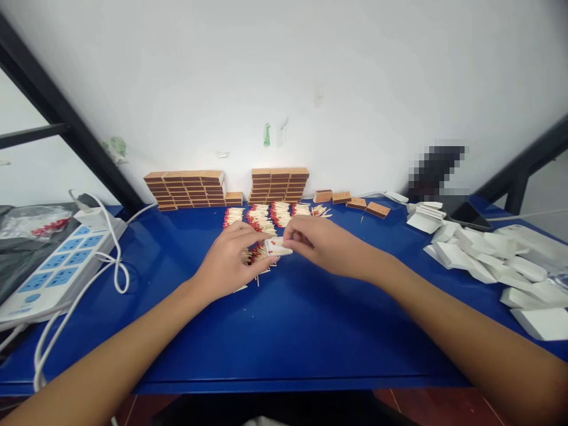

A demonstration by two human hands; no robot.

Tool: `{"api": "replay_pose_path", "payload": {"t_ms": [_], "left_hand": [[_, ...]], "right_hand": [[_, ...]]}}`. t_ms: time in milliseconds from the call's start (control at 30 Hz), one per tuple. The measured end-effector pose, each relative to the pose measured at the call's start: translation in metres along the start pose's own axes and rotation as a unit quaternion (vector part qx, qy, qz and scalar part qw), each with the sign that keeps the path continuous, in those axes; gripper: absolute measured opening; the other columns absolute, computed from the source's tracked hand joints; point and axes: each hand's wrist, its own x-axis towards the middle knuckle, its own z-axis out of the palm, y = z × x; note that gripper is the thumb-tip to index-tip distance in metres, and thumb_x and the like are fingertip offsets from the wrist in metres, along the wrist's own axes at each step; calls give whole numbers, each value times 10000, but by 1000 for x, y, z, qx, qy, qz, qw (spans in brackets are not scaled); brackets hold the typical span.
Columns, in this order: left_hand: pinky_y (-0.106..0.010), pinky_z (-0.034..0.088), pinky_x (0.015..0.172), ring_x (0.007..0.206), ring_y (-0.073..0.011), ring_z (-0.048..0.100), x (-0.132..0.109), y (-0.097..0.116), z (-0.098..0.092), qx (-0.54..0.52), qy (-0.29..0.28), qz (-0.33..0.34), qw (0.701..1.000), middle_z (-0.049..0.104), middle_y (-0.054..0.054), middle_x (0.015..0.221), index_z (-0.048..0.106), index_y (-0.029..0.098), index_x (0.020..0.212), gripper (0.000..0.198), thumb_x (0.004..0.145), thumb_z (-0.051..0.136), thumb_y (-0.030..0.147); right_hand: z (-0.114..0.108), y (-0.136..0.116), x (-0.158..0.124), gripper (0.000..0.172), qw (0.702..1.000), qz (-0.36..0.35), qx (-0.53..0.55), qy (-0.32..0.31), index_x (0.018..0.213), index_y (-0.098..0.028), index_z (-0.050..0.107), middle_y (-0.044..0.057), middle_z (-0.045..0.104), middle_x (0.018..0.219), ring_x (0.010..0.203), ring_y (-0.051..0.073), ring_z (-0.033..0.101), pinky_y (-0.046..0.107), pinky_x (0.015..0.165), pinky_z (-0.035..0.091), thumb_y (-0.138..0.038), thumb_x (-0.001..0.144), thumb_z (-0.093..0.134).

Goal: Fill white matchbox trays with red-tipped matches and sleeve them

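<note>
Both hands meet at the middle of the blue table. My left hand is curled over a small bunch of red-tipped matches and its fingertips touch a small white matchbox tray. My right hand pinches the same white tray from the right side. Behind the hands lie several rows of loose matches with red heads.
Two stacks of brown matchboxes stand against the white wall, with loose brown boxes to their right. A pile of white trays fills the right side. A white power strip with cable lies at left.
</note>
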Motion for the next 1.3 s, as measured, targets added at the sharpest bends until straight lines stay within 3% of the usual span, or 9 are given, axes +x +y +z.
{"api": "replay_pose_path", "payload": {"t_ms": [200,367,467,567,667,733,1033,1300], "left_hand": [[-401,569,838,952,-243,654,0,2,1,-1,-18,7,1000,760,-90,977,748,189,1141,324,918,760,423],[-406,572,850,945,-241,665,0,1,0,-1,0,5,1000,760,-84,974,748,199,1148,322,915,763,421],[-400,570,859,951,-237,662,1,0,-1,-2,10,-1,1000,750,-78,984,747,202,1151,315,907,774,399],[-408,569,874,961,-237,659,0,-1,-1,-1,9,-8,1000,746,-78,998,747,201,1154,315,906,775,394],[-416,575,866,948,-240,662,0,-1,-1,3,6,-14,1000,750,-81,991,750,203,1148,317,907,771,407],[-418,576,863,938,-241,664,0,-1,-1,4,5,-14,1000,752,-81,981,752,202,1146,315,908,769,407],[-407,571,852,945,-243,658,0,-2,-1,3,2,-11,1000,754,-78,981,748,205,1170,331,910,766,410],[-400,566,855,942,-239,658,0,-2,0,2,-1,-17,1000,749,-75,969,750,198,1161,325,906,770,399]], "right_hand": [[16,-2,-1,74,999,-1,-26,-24,925,-188,631,43,659,899,761,158,554,283,693,363,-212,988,600],[3,8,4,165,999,-17,4,34,856,-196,662,25,640,786,740,165,554,286,700,374,-281,988,607],[-10,40,6,117,990,34,-86,105,927,-184,671,75,677,899,819,200,588,305,723,384,-249,978,588],[-20,86,4,129,978,100,-170,67,1020,-163,688,137,692,1090,956,250,614,327,791,404,-248,948,623],[-24,120,2,172,978,134,-161,21,1031,-163,688,120,706,1059,926,244,623,312,761,411,-305,945,642],[-24,129,1,154,978,136,-161,11,993,-164,680,110,708,1026,901,232,621,303,738,404,-299,962,612],[-24,118,0,140,974,155,-162,-5,901,-167,644,128,668,1038,844,222,602,306,719,399,-267,969,572],[-29,95,2,140,979,152,-136,-8,931,-187,620,90,724,901,773,222,612,311,668,367,-289,988,544]]}}
